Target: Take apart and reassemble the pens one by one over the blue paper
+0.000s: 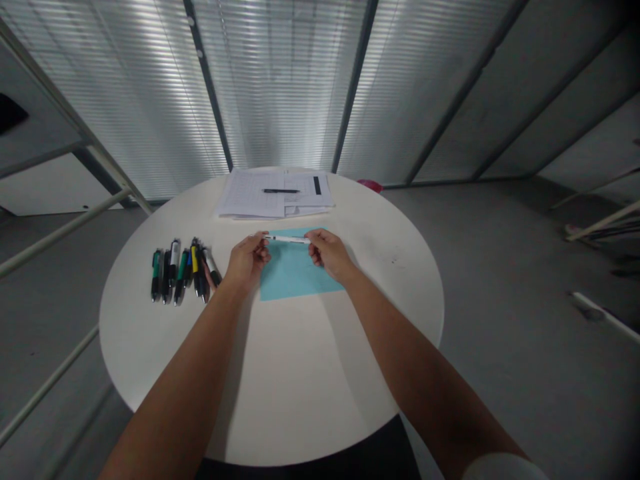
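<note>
A slim white pen (pixel 287 239) is held level between my two hands, above a light blue sheet of paper (pixel 290 277). My left hand (pixel 249 259) pinches its left end, where a dark part shows. Its right end is gripped by my right hand (pixel 327 252), thumb and fingers closed on it. The blue sheet lies flat on the white round table (pixel 295 373). To the left of my left hand is a group of several pens (pixel 183 270) with green, black, white, blue and yellow parts, lying side by side.
Stacked printed papers (pixel 253 193) lie at the table's far edge with a black pen (pixel 281 191) on top. Window blinds (pixel 285 80) stand behind. A metal rail (pixel 65 227) runs along the left. Something pink (pixel 370 185) shows beyond the far right edge.
</note>
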Tool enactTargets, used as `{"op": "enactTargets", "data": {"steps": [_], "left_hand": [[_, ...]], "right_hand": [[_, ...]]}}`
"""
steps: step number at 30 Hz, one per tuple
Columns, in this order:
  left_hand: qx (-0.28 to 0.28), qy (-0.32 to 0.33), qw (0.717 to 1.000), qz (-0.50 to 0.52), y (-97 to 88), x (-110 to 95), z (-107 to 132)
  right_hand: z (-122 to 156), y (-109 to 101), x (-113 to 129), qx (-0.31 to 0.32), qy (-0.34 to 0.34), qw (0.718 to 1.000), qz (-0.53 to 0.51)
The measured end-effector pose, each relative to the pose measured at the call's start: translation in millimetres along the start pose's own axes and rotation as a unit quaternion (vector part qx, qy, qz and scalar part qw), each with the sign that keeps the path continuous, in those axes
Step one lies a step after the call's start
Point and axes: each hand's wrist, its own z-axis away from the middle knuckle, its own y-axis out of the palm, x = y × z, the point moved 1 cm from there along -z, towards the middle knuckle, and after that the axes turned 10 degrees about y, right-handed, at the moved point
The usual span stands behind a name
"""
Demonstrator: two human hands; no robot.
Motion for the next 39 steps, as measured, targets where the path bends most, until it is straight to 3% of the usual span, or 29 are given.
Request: {"op": "enactTargets", "data": {"steps": [6,13,21,28,39], "left_hand": [[-0.007,-0.010,1.000,0.009,1.0,-0.9,0.5],[-0.003,-0.009,1.000,0.013,1.6,-0.9,1.1],[-0.010,-0.013,1.000,0.016,0.4,-0.5,0.0],[-0.009,-0.014,1.000,0.017,-0.1,-0.9,0.3],[-0.005,-0.017,1.000,0.021,0.3,-1.3,-0.1]], "right_hand": [[-2.0,-2.1,-2.7,0.018,-0.022,0.999,-0.028],[-1.3,-0.7,-1.1,0.012,0.002,1.000,-0.006],[-2.1,-2.5,-3.5,0.021,-0.032,0.999,-0.022],[-0.9,0.5,-0.7,0.010,-0.002,1.000,-0.008],[-4.9,-2.4,-5.5,0.019,-0.034,0.999,-0.032]]}}
